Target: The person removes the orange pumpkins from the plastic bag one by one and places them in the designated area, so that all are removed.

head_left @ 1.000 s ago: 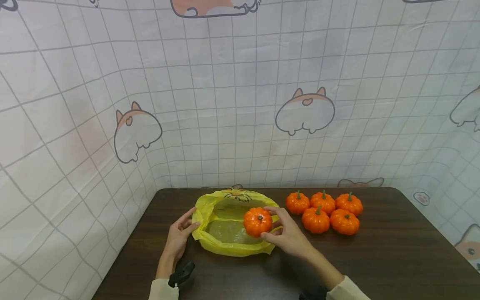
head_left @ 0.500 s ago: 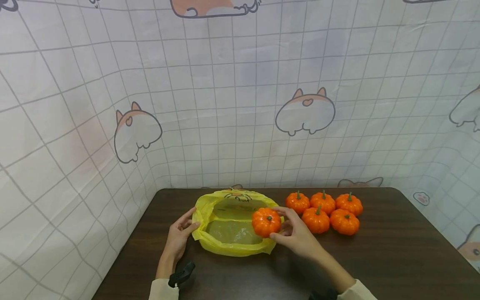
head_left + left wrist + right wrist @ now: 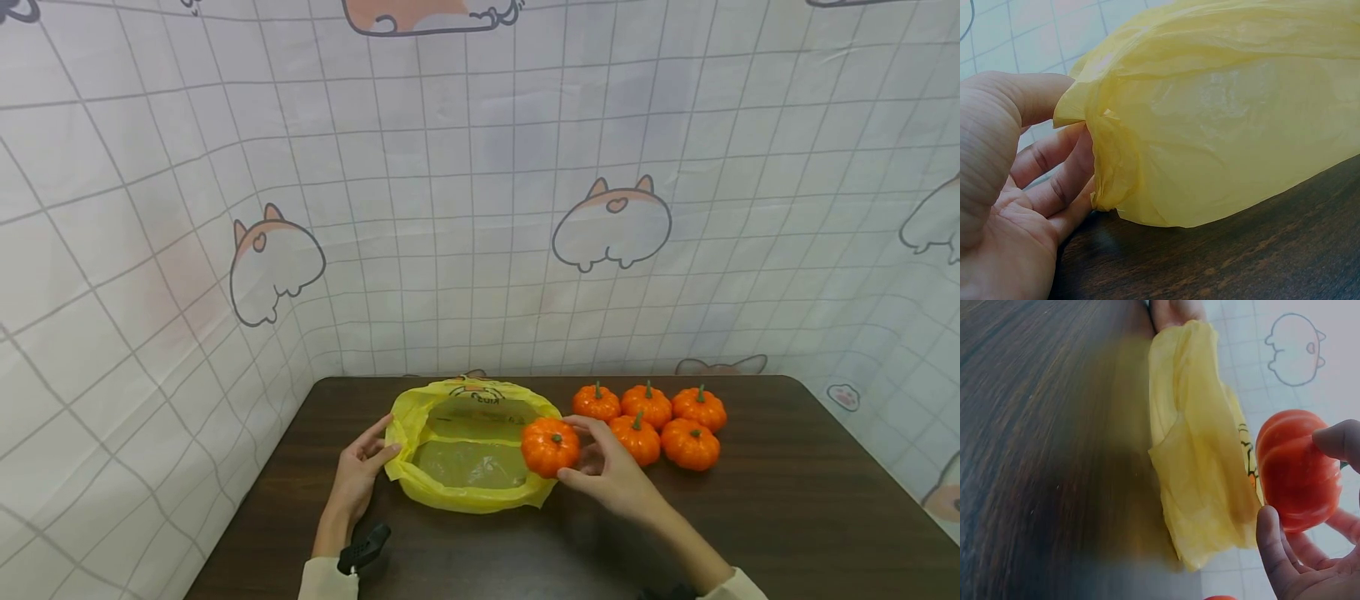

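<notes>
A yellow plastic bag [image 3: 480, 498] stands on the table with its mouth spread wide, and no pumpkin shows inside. My left hand [image 3: 356, 482] pinches the bag's left rim between thumb and fingers; the left wrist view shows the thin plastic [image 3: 1222, 137] caught there. In my right hand [image 3: 617, 478] is a small orange pumpkin [image 3: 550, 447], gripped from its right side above the bag's right rim. The right wrist view shows thumb and fingers around that pumpkin [image 3: 1297, 472], apart from the table.
Several more orange pumpkins [image 3: 689, 444] sit in two rows on the dark wooden table [image 3: 795, 508], right of the bag. Behind the table hangs a white grid-patterned cloth [image 3: 465, 275] with dog drawings. A black band [image 3: 364, 549] circles the left wrist.
My right hand has carried the pumpkin to the right, from over the bag's opening to its right rim. My left hand and the bag have stayed in place.
</notes>
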### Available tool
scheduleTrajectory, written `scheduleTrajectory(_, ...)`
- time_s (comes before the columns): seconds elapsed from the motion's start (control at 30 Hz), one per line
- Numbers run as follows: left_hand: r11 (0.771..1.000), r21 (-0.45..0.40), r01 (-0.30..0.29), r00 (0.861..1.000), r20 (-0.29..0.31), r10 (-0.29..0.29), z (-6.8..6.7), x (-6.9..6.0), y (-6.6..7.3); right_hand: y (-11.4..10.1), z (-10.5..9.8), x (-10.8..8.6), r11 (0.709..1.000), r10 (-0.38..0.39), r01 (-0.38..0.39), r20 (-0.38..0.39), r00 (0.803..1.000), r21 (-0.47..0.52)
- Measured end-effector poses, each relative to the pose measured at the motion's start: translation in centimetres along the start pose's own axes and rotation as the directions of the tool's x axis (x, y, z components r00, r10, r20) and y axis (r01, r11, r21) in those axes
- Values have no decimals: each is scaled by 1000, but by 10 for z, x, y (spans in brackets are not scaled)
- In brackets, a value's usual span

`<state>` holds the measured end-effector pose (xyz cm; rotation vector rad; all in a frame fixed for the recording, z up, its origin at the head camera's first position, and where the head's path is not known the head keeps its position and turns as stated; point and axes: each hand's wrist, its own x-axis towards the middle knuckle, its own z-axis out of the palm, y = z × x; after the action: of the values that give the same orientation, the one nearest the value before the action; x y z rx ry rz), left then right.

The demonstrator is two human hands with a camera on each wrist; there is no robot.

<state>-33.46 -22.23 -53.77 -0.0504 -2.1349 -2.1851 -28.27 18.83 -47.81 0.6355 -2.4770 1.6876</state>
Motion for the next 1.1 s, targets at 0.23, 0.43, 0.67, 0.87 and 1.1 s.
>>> scheduleTrajectory(0.23, 1000, -1, -2, 1000, -4, 2, 0, 0, 0, 0, -8, -7, 999, 32, -32, 9, 999, -5)
scheduleTrajectory(0.43, 1000, 5, -3, 1000, -10, 3, -1, 0, -1, 0, -17, -13, 998, 62, -62, -5, 998, -30)
scheduleTrajectory(0.67, 1000, 12, -3, 1000, -1, 3, 0, 0, -1, 6, -28, -22, 996, 70, -71, -21, 997, -54)
scheduleTrajectory(0.87, 1000, 7, -4, 1000, 5, 4, 0, 0, -2, 12, -38, -28, 993, 93, -95, -31, 995, -76)
scheduleTrajectory(1.1, 1000, 17, 2, 1000, 6, -2, 0, 0, -2, 19, -52, -36, 992, 85, -85, -5, 996, -92)
